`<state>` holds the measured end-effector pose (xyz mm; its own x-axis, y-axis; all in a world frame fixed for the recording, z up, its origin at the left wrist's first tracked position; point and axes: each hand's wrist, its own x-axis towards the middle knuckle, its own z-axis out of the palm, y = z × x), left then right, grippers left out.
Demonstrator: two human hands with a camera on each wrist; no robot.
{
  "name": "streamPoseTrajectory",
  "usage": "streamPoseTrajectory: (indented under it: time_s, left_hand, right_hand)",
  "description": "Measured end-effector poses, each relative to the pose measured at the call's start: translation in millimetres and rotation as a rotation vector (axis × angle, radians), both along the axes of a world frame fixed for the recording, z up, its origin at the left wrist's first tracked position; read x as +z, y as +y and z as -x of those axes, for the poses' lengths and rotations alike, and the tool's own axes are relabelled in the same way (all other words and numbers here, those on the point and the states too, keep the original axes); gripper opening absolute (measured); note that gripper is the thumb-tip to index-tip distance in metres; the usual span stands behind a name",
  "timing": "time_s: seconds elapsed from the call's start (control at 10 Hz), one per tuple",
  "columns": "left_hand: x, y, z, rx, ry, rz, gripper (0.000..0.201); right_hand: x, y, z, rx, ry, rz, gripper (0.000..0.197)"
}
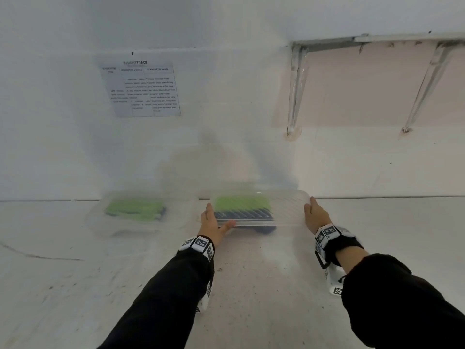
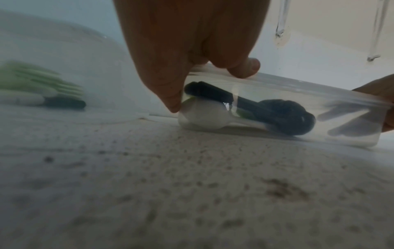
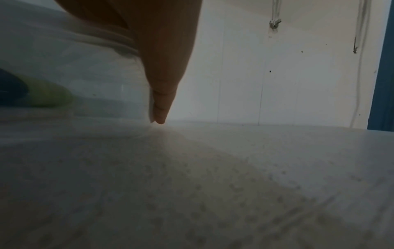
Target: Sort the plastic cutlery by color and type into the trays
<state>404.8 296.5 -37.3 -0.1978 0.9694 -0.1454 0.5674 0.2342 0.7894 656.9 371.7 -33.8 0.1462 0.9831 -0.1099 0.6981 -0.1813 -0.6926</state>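
Note:
A clear plastic tray (image 1: 289,210) stands near the wall and holds green cutlery (image 1: 241,202) and dark cutlery (image 1: 244,214). My left hand (image 1: 216,224) grips its left end, thumb along the front wall and fingers over the rim. My right hand (image 1: 314,212) holds the right end. In the left wrist view the tray (image 2: 319,101) shows a black spoon (image 2: 283,116) and a white spoon (image 2: 202,118), with my left hand (image 2: 192,67) on its rim. The right wrist view shows a finger of my right hand (image 3: 162,84) pressed down the tray's end wall (image 3: 95,75).
A second clear tray (image 1: 176,217) with green cutlery (image 1: 136,210) sits to the left by the wall. A printed sheet (image 1: 141,89) hangs on the wall, and shelf brackets (image 1: 297,89) stick out at the upper right. The speckled white table (image 1: 251,285) stretches toward me.

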Motion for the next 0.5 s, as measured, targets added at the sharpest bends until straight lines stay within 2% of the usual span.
streamPoseTrajectory:
  time_s: [0.2,0.4,0.5]
  left_hand:
    - [3,-2,0,0.054,-0.034,0.018,0.097]
    - [6,-22,0,0.026,0.023,0.074,0.081]
    - [3,-43,11,0.000,0.073,0.048,0.071]
  right_hand:
    - [2,1,3,-0.013,-0.030,-0.007,0.049]
    - [5,-24,4,0.013,-0.102,-0.038,0.053]
    - [-2,-46,15,0.011,-0.161,-0.102,0.053]
